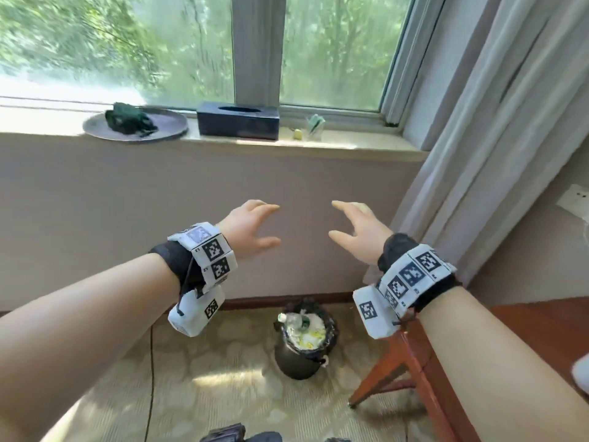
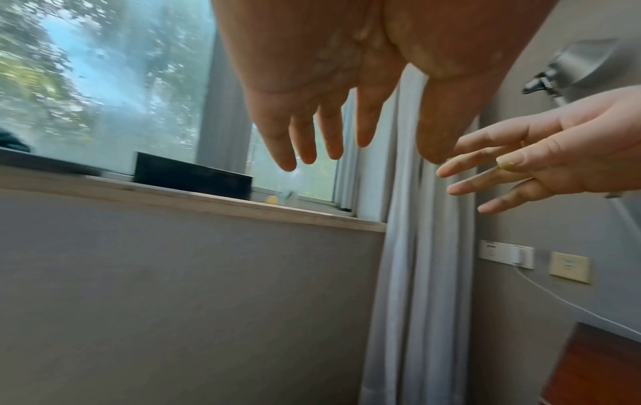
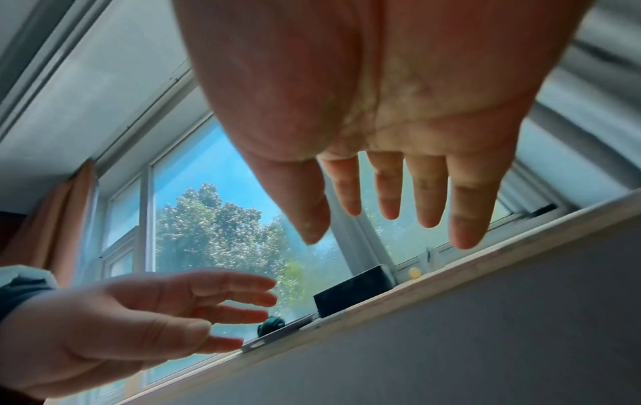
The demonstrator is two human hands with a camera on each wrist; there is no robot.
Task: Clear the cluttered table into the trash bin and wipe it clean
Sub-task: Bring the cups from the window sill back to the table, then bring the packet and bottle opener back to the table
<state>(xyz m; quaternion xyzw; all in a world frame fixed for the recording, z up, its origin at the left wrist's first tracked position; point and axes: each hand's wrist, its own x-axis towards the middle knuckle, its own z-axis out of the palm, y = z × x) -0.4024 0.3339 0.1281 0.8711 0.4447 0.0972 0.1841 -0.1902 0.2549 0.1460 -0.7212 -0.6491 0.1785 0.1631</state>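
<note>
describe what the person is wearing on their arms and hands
Both forearms are bare, with no sleeves or gloves. The left hand and right hand each sit ahead of a black wrist strap carrying white blocks printed with black square markers; a thin black cord hangs from the left one.

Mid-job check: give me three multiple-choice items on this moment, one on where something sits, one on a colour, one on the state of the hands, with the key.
1. Where does the tissue box sit?
A. on the windowsill
B. on the floor
C. in the trash bin

2. What colour is the crumpled cloth on the round tray?
A. white
B. dark green
C. red

3. What are the left hand and right hand doing?
A. both gripping a bottle
B. one holding a rag
C. both open, holding nothing

Key: 1 A, the box stands on the sill under the window frame. 2 B, the cloth looks dark green against the grey tray. 3 C, fingers are spread in every view, above the full trash bin.
</note>
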